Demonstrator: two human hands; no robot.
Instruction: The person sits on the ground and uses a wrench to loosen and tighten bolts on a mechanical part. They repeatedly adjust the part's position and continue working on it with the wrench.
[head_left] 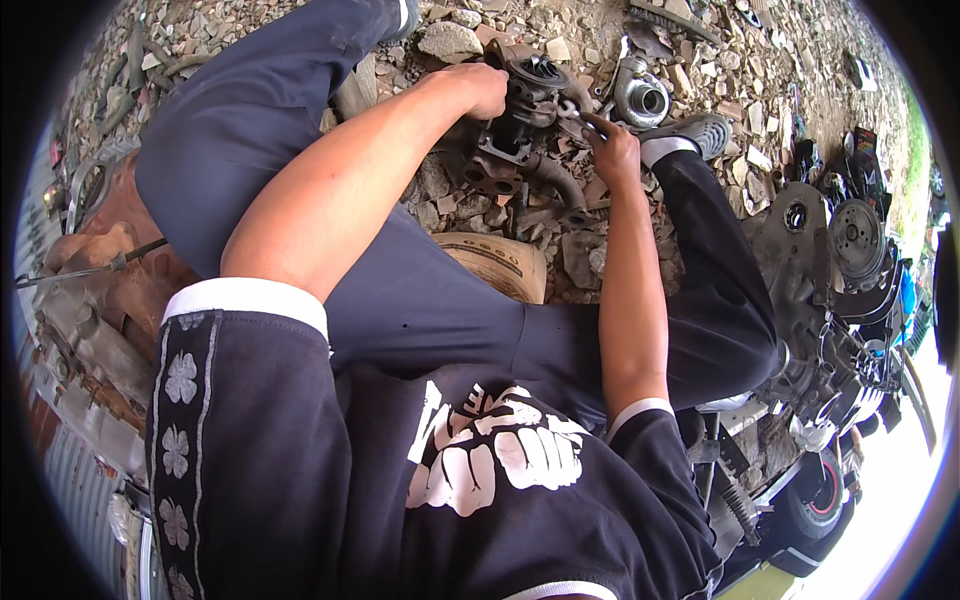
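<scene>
Between my legs stands a rusty turbocharger [538, 72], its finned turbine wheel facing up, on a brown cast exhaust manifold [515, 160] with open ports and a curved pipe. My left hand [483, 90] is closed against the turbocharger's left side; its fingertips are hidden. At the right side my right hand [614, 155] grips a slim metal tool [598, 124], pointed toward the turbocharger; its exact kind is too small to make out. Just beyond my right hand lies a silver, snail-shaped compressor housing [641, 98] with a round opening.
Broken stones and rubble [770, 95] cover the ground. A piece of printed brown cardboard [495, 262] lies below the manifold. On the right is a large grey engine block [795, 240] with a pulley [857, 238]; on the left are rusty castings [125, 225]. My shoe [700, 135] borders the compressor housing.
</scene>
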